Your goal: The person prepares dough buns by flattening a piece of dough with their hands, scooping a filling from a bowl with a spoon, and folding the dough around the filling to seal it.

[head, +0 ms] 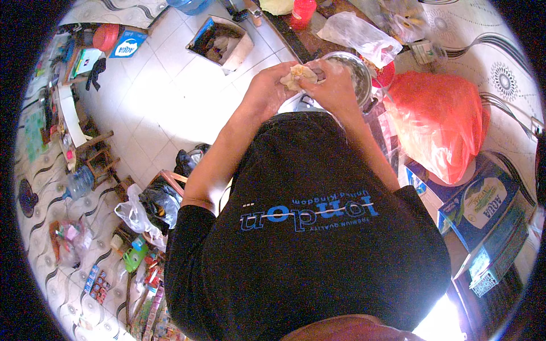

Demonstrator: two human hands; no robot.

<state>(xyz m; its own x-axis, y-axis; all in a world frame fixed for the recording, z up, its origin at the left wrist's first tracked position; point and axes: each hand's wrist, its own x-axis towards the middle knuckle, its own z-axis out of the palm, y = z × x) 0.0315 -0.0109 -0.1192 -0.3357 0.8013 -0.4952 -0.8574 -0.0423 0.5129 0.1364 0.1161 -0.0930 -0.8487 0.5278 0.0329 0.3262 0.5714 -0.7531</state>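
Note:
A piece of pale dough-like food (298,76) with a yellowish middle is held between my two hands. My left hand (269,87) grips its left side, and my right hand (330,83) has fingers and thumb on its right side. A round metal bowl (363,79) lies just behind and right of my right hand, partly covered by it; its contents look pale. Beyond the bowl is a red container (384,74), and a clear plastic bag (360,36) rests above on the dark brown surface.
A large red plastic bag (439,123) stands at the right, near blue cartons (473,209). An open cardboard box (243,49) with things inside sits on the tiled floor. A red-lidded jar (303,13) is at the top. Plastic bags (147,213) lie at the left.

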